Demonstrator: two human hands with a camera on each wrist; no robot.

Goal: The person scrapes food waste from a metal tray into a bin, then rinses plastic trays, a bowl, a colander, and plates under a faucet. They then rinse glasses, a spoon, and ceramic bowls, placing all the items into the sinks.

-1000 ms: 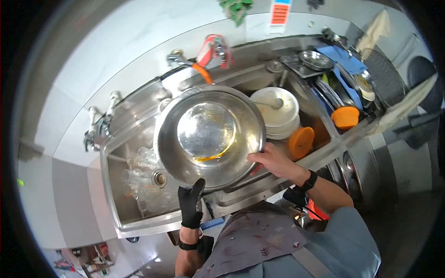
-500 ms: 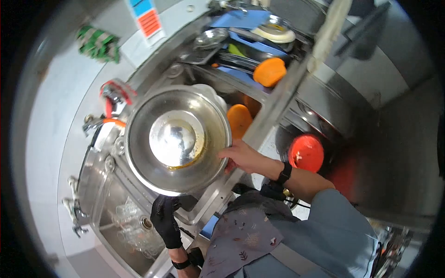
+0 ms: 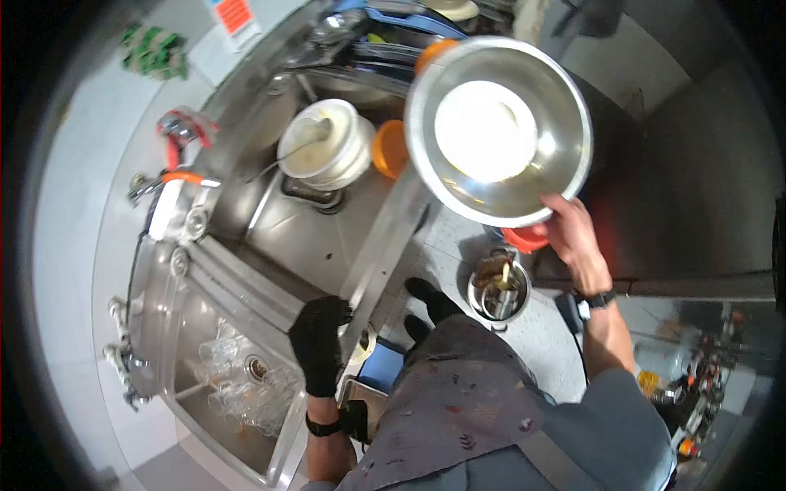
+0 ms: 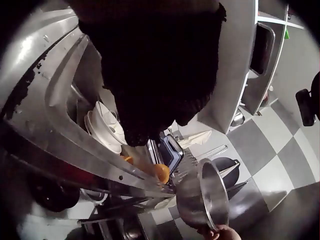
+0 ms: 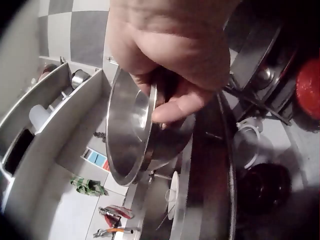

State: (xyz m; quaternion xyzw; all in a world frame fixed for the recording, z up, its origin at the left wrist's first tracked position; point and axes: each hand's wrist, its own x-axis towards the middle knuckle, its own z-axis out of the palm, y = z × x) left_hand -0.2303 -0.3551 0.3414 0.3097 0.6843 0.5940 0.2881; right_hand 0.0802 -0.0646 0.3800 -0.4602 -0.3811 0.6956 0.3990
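Observation:
A large steel bowl is held out to the right of the sink, over the floor side, its inside facing the head camera. My bare right hand grips its rim, and the right wrist view shows thumb and fingers on both sides of the rim. My left hand, in a black glove, is over the front end of the divider between the basins, with its fingers loosely bent and nothing in them. In the left wrist view the dark glove hides part of the sink.
White bowls with a ladle stand stacked in the far basin, beside an orange bowl. Glasses lie in the near basin. On the floor are a pot with scraps and a red container.
The steel bowl has swung from above the sink to the right, in my right hand, uncovering the stacked white bowls. My left hand has come away from the bowl. The head view has turned rightward.

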